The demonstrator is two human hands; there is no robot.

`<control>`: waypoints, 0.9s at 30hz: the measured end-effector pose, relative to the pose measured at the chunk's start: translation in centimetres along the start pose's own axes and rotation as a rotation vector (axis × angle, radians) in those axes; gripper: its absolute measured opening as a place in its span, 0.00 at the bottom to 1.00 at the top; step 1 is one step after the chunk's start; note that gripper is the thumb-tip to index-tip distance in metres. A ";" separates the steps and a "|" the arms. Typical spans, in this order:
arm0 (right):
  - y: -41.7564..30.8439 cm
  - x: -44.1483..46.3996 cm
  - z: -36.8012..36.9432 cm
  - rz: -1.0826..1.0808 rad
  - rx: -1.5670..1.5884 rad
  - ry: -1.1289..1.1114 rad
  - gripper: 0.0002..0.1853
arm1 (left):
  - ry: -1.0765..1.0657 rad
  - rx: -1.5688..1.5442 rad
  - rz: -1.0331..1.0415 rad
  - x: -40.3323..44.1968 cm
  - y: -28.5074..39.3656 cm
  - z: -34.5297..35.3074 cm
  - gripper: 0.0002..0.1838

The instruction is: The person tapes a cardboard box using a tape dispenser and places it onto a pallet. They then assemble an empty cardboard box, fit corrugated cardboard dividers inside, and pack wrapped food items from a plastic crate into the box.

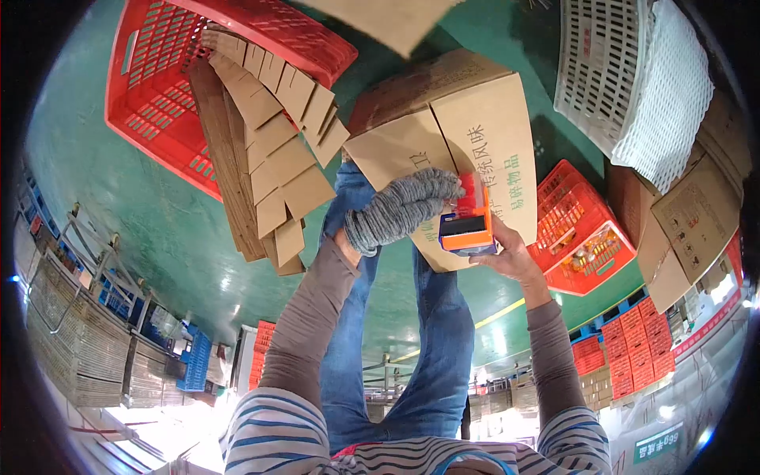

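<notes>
In the head view, my right hand, bare, is closed around an orange tape dispenser with a black part and a red section at its far end. My left hand wears a grey knitted glove. Its fingers are bent together against the red end of the dispenser; what they pinch, if anything, is hidden. Beneath both hands is a closed cardboard carton with printed characters and a seam between its top flaps. The carton sits just in front of my knees.
To the left, a red plastic crate lies with slotted cardboard dividers in and over it. On the right are a red basket holding small packets, a grey crate with white foam netting, and an open carton.
</notes>
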State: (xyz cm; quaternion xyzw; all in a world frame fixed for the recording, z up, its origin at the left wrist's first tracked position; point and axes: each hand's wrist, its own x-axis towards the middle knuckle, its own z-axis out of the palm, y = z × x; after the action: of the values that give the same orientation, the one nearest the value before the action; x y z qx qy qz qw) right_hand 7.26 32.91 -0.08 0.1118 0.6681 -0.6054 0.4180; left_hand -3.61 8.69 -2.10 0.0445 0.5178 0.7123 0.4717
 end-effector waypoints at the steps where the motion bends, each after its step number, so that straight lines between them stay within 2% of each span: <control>1: 0.0 0.2 -0.1 -0.026 -0.010 0.007 0.35 | -0.004 0.004 -0.004 0.0 0.0 0.1 0.14; 4: 0.1 0.3 -0.2 -0.117 -0.111 -0.002 0.36 | -0.045 0.432 0.087 -0.3 0.1 0.2 0.15; 8: 0.1 0.3 -0.3 -0.094 -0.068 -0.016 0.35 | -0.023 0.286 0.010 -0.4 -0.6 0.3 0.15; 10: -0.3 0.3 -0.1 -0.108 -0.051 0.017 0.35 | 0.008 0.644 0.351 -0.4 -0.9 0.1 0.14; 11: -0.2 0.2 0.0 -0.106 -0.045 0.018 0.35 | 0.003 0.644 0.346 -0.6 -0.7 0.4 0.14; 13: 0.1 0.1 -0.1 -0.085 -0.013 -0.008 0.35 | 0.065 -0.138 -0.189 -0.8 0.0 1.0 0.12; 17: -0.7 0.1 0.1 -0.154 -0.087 0.041 0.35 | -0.045 0.123 -0.243 0.1 3.0 0.9 0.09; 19: -0.6 0.1 0.1 -0.133 -0.097 0.031 0.35 | 0.257 -0.414 -0.394 -0.5 1.8 0.9 0.10; 20: -0.7 0.1 0.0 -0.137 -0.093 0.034 0.35 | 0.257 -0.408 -0.395 -0.3 1.7 0.9 0.10; 22: -0.5 0.0 0.1 -0.139 -0.065 0.035 0.34 | 0.160 -0.183 -0.610 0.2 1.3 0.6 0.09; 23: -0.5 0.0 0.2 -0.137 -0.060 0.036 0.34 | 0.159 -0.182 -0.615 0.3 1.3 0.6 0.09; 25: -0.3 0.1 0.3 -0.201 -0.110 0.050 0.33 | -0.018 0.422 -0.364 0.8 1.4 0.8 0.07; 26: -0.1 0.0 0.4 -0.197 -0.103 0.051 0.33 | -0.022 0.422 -0.370 1.1 1.7 1.2 0.07; 27: 0.1 0.0 0.4 -0.208 -0.112 0.053 0.33 | 0.113 0.282 -0.452 1.6 2.0 1.8 0.06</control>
State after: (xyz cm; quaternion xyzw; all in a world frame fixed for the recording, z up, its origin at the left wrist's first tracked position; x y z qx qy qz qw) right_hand 7.44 32.59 -0.12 0.0340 0.7197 -0.6040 0.3406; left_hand -4.78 11.04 -0.37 -0.0467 0.6341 0.5109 0.5785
